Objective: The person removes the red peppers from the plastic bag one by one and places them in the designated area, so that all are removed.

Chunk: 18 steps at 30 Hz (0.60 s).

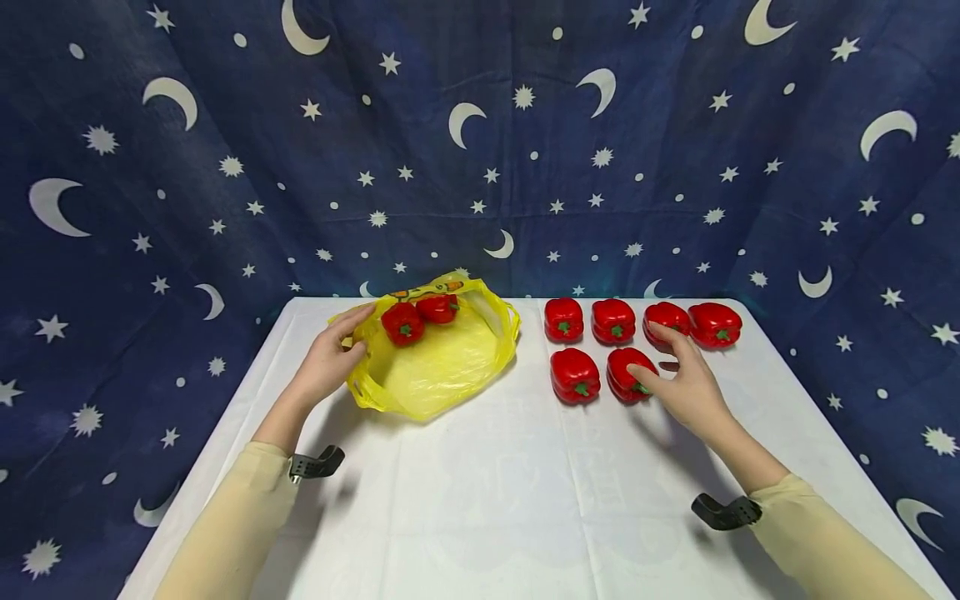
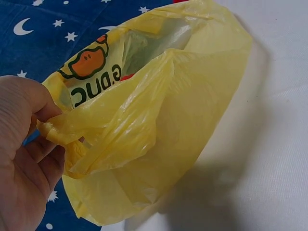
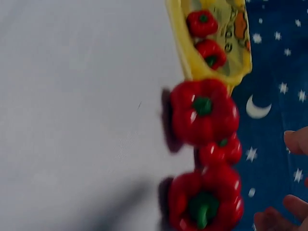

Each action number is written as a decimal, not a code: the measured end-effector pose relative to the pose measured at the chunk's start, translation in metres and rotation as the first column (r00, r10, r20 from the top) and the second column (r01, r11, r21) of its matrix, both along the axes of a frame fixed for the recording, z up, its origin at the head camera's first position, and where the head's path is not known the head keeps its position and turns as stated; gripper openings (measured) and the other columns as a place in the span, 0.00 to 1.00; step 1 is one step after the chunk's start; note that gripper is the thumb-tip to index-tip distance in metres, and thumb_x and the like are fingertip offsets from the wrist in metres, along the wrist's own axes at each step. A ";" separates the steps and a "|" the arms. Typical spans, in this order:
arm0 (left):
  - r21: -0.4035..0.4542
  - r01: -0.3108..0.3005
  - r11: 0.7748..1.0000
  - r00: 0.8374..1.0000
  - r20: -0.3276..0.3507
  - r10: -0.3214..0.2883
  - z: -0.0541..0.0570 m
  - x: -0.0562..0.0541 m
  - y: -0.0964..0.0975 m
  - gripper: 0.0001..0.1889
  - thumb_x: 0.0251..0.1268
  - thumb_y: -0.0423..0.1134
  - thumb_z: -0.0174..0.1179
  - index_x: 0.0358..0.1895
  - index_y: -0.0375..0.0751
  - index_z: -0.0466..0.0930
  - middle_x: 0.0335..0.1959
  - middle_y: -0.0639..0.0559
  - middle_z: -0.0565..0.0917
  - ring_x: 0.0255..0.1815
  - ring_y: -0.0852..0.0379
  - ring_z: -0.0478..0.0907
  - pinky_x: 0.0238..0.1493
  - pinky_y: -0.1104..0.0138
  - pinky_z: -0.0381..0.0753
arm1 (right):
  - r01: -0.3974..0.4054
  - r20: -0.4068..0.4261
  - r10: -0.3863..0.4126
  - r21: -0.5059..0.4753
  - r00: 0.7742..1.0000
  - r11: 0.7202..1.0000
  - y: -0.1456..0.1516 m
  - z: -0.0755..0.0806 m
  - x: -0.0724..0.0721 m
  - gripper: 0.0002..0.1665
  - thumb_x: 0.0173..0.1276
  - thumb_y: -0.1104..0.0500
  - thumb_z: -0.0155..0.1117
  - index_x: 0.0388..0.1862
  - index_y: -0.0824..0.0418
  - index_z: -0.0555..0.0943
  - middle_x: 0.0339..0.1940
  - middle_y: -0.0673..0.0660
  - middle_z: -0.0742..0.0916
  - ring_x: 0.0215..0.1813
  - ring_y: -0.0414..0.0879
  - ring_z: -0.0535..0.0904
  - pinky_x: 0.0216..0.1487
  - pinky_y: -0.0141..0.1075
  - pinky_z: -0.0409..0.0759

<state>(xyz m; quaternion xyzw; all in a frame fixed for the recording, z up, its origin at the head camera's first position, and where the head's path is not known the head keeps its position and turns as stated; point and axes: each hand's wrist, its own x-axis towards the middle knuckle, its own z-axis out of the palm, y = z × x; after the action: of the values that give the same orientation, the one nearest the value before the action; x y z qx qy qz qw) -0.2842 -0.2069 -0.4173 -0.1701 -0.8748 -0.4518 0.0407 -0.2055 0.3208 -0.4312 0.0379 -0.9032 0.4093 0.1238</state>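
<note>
Only the left wrist view shows the left hand (image 2: 19,163) pinching the bag (image 2: 197,115); the right hand (image 1: 690,390), fingers apart, is by peppers (image 1: 715,325) near the bench's (image 1: 487,500) far right corner.

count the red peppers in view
8 red peppers: two inside the yellow bag, four in the back row on the table, two in front of that row. The bag might hide others.
</note>
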 end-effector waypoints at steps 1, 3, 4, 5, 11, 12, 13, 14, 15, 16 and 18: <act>-0.001 -0.001 1.000 1.000 -0.001 0.001 0.000 0.000 0.000 0.31 0.75 0.30 0.52 0.79 0.48 0.64 0.79 0.49 0.63 0.74 0.43 0.64 0.64 0.45 0.72 | -0.009 -0.005 0.009 -0.005 1.000 1.000 -0.005 0.002 0.000 0.48 0.68 0.52 0.73 0.79 0.66 0.61 0.73 0.68 0.71 0.69 0.66 0.69 0.62 0.62 0.74; -0.001 -0.001 1.000 1.000 -0.001 0.001 0.000 0.000 0.000 0.31 0.75 0.29 0.52 0.79 0.48 0.64 0.79 0.49 0.63 0.74 0.43 0.64 0.64 0.45 0.72 | -0.029 -0.014 0.029 -0.014 0.999 0.999 -0.015 0.004 0.001 0.46 0.68 0.53 0.72 0.79 0.64 0.63 0.73 0.66 0.71 0.68 0.65 0.71 0.62 0.61 0.75; -0.001 0.000 1.000 1.000 0.000 0.000 -0.001 0.000 0.000 0.31 0.75 0.30 0.52 0.79 0.48 0.64 0.79 0.49 0.62 0.74 0.43 0.64 0.64 0.45 0.73 | -0.039 -0.015 0.039 -0.018 0.999 0.999 -0.020 0.006 0.001 0.45 0.68 0.54 0.73 0.79 0.63 0.63 0.72 0.66 0.72 0.67 0.65 0.72 0.62 0.60 0.75; -0.001 0.000 1.000 1.000 0.001 0.000 -0.001 0.000 0.000 0.31 0.75 0.30 0.52 0.79 0.48 0.64 0.79 0.49 0.62 0.74 0.43 0.64 0.64 0.45 0.73 | -0.052 -0.017 0.051 -0.020 0.999 0.998 -0.025 0.006 0.002 0.45 0.68 0.55 0.73 0.78 0.62 0.64 0.72 0.65 0.72 0.66 0.65 0.73 0.61 0.59 0.76; 0.004 0.003 1.000 1.000 -0.002 -0.003 -0.003 -0.001 -0.001 0.31 0.75 0.30 0.52 0.79 0.49 0.64 0.79 0.50 0.62 0.74 0.44 0.64 0.62 0.46 0.74 | -0.140 -0.015 0.140 -0.036 0.990 0.989 -0.055 0.010 0.003 0.43 0.66 0.53 0.75 0.77 0.58 0.67 0.70 0.61 0.75 0.65 0.61 0.75 0.60 0.59 0.77; 0.005 0.003 1.000 1.000 -0.003 -0.003 -0.003 -0.001 -0.001 0.31 0.75 0.30 0.52 0.79 0.49 0.64 0.79 0.50 0.62 0.74 0.44 0.64 0.62 0.46 0.74 | -0.151 -0.009 0.151 -0.038 0.988 0.988 -0.060 0.010 0.003 0.44 0.65 0.53 0.75 0.76 0.58 0.67 0.70 0.60 0.75 0.65 0.60 0.75 0.60 0.59 0.78; 0.006 0.003 1.000 1.000 -0.003 -0.003 -0.003 -0.001 -0.001 0.31 0.75 0.30 0.52 0.79 0.49 0.65 0.79 0.50 0.62 0.75 0.44 0.63 0.62 0.46 0.74 | -0.160 -0.001 0.160 -0.036 0.987 0.987 -0.064 0.010 0.003 0.44 0.65 0.52 0.76 0.76 0.57 0.68 0.70 0.59 0.75 0.66 0.59 0.74 0.59 0.59 0.78; 0.007 0.004 1.000 1.000 -0.003 -0.004 -0.003 -0.001 -0.001 0.31 0.75 0.30 0.52 0.79 0.49 0.64 0.79 0.50 0.62 0.74 0.44 0.63 0.62 0.46 0.73 | -0.168 0.006 0.169 -0.034 0.986 0.985 -0.069 0.011 0.002 0.44 0.64 0.52 0.76 0.76 0.56 0.68 0.71 0.59 0.75 0.66 0.59 0.75 0.59 0.59 0.78; 0.007 0.005 1.000 1.000 -0.002 -0.004 -0.003 -0.001 -0.001 0.31 0.75 0.30 0.52 0.79 0.49 0.64 0.79 0.50 0.62 0.75 0.44 0.63 0.62 0.46 0.73 | -0.175 0.014 0.176 -0.032 0.984 0.984 -0.073 0.012 0.002 0.44 0.64 0.52 0.77 0.76 0.55 0.68 0.71 0.58 0.75 0.66 0.59 0.75 0.59 0.58 0.78; 0.006 0.004 1.000 1.000 -0.002 -0.004 -0.003 0.000 -0.001 0.31 0.75 0.30 0.52 0.79 0.49 0.64 0.79 0.50 0.62 0.75 0.44 0.63 0.63 0.46 0.73 | -0.178 0.025 0.178 -0.030 0.984 0.984 -0.077 0.012 0.002 0.44 0.63 0.53 0.77 0.76 0.54 0.69 0.70 0.58 0.75 0.66 0.58 0.75 0.59 0.58 0.78; 0.002 0.004 1.000 1.000 0.002 -0.004 -0.003 0.000 -0.002 0.31 0.75 0.30 0.52 0.79 0.49 0.64 0.79 0.50 0.62 0.75 0.44 0.63 0.63 0.46 0.73 | -0.179 0.046 0.180 -0.023 0.983 0.984 -0.084 0.012 0.002 0.44 0.62 0.53 0.78 0.76 0.51 0.69 0.70 0.57 0.76 0.65 0.56 0.75 0.59 0.56 0.79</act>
<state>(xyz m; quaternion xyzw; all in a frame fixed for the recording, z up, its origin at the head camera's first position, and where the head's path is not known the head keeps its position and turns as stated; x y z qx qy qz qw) -0.2844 -0.2085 -0.4202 -0.1711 -0.8741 -0.4529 0.0389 -0.2036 0.2365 -0.4187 0.1079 -0.8949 0.4281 0.0649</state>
